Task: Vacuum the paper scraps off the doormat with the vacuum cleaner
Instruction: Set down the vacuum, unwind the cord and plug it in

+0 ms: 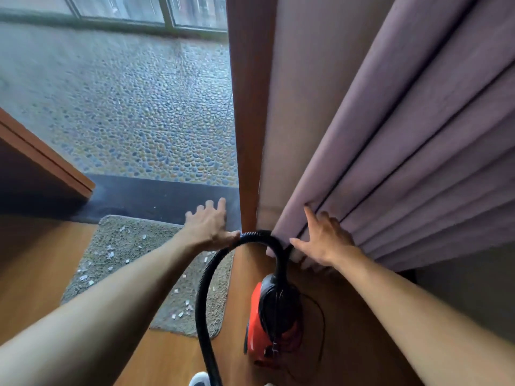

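Hands free, hose not yet taken up

Scraps (111, 253) of white paper lie scattered over the grey doormat (133, 263), which sits left of the red vacuum cleaner (274, 316). No suction has started, I judge; this looks like the setting-up step. My left hand (210, 225) reaches out above the mat's far corner, fingers spread, holding nothing, thumb close to the black hose (206, 288). That hose arches up from the vacuum cleaner and runs down toward my feet. Right of the vacuum cleaner, my right hand (324, 240) is spread flat against the mauve curtain (390, 151), gripping nothing. Next I'd need to take the hose and bring its nozzle, out of view, to the mat. Wood floor (36, 274) lies under everything; beyond the mat are a dark threshold (156, 200), pebbled paving (139, 112) and windows (119, 9).
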A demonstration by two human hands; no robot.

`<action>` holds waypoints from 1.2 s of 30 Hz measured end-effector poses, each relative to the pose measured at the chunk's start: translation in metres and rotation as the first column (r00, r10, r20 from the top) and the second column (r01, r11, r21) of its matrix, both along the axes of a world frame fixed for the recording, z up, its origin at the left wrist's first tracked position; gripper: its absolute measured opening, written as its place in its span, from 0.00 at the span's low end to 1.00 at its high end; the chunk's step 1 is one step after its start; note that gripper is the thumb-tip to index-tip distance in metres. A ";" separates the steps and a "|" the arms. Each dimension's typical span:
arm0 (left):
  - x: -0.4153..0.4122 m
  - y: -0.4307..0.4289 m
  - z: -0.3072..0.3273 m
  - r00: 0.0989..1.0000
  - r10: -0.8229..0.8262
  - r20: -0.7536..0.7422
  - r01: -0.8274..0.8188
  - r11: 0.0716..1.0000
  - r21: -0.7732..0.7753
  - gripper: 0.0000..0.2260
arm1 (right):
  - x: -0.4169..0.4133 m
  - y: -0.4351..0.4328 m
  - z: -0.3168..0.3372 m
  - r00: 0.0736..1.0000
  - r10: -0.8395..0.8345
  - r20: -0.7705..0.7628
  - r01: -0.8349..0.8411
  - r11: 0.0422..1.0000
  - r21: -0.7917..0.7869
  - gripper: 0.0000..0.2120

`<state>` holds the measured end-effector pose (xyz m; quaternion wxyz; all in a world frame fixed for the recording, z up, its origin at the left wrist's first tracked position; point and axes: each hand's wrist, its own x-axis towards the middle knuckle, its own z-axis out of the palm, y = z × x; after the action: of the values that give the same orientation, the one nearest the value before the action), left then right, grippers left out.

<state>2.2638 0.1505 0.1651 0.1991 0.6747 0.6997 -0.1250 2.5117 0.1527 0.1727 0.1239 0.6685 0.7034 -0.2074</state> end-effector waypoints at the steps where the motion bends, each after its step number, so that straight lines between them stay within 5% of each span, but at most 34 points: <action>1: 0.001 0.006 0.023 1.000 -0.004 -0.006 0.004 1.000 0.025 0.42 | 0.003 0.007 0.020 1.000 -0.003 -0.009 0.003 1.000 0.019 0.43; 7: 0.021 0.019 0.150 0.997 -0.022 0.077 0.013 0.993 0.119 0.34 | 0.010 0.030 0.137 0.993 -0.066 -0.096 0.070 0.997 0.030 0.44; 17: 0.054 0.016 0.291 0.989 -0.140 0.036 0.127 0.960 0.249 0.42 | 0.023 0.018 0.259 0.995 -0.099 -0.030 0.102 0.991 0.089 0.42; 36: 0.059 0.033 0.256 0.829 -0.559 -0.036 0.554 0.809 0.197 0.33 | 0.020 -0.050 0.263 0.903 -0.429 -0.031 0.430 0.897 0.101 0.38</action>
<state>2.3228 0.1832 0.4216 0.0935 0.8676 0.4782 -0.0992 2.5319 0.1029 0.4354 0.0368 0.8117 0.5493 -0.1949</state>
